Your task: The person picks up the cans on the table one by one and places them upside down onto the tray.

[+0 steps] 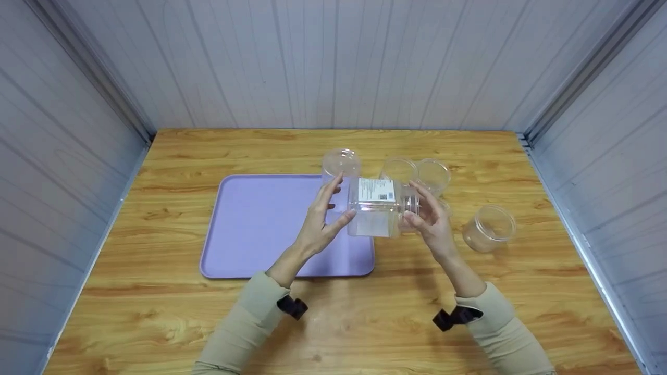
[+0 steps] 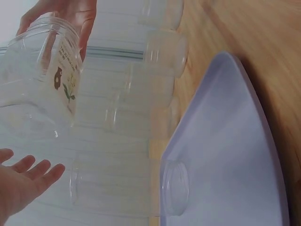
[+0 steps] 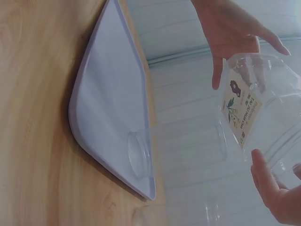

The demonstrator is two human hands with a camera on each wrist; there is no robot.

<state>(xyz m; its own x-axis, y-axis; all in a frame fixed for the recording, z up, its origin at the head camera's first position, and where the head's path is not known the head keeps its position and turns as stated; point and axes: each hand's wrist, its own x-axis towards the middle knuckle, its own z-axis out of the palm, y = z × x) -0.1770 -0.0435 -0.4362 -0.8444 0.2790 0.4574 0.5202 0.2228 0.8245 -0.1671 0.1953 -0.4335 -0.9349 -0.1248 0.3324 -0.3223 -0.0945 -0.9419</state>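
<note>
My right hand (image 1: 435, 224) grips a clear plastic jar (image 1: 372, 221) by its threaded neck. The jar lies sideways in the air, over the tray's right edge, its neck to the right. One side bears a white label (image 1: 376, 190); another label (image 3: 242, 110) shows a bear and a plant. By the jar's base, my left hand (image 1: 320, 219) has its fingers extended; a gap shows between them and the base in the left wrist view. Below lies a purple tray (image 1: 260, 229). Another clear jar (image 2: 176, 188) stands on the tray's far right corner, narrower end down.
Several clear jars stand right of the tray, among them one jar (image 1: 398, 169) at the back, a neighbouring jar (image 1: 435, 174) and a separate jar (image 1: 487, 229) farther right. The wooden table (image 1: 156, 323) meets pale panel walls (image 1: 333, 67) at its back and sides.
</note>
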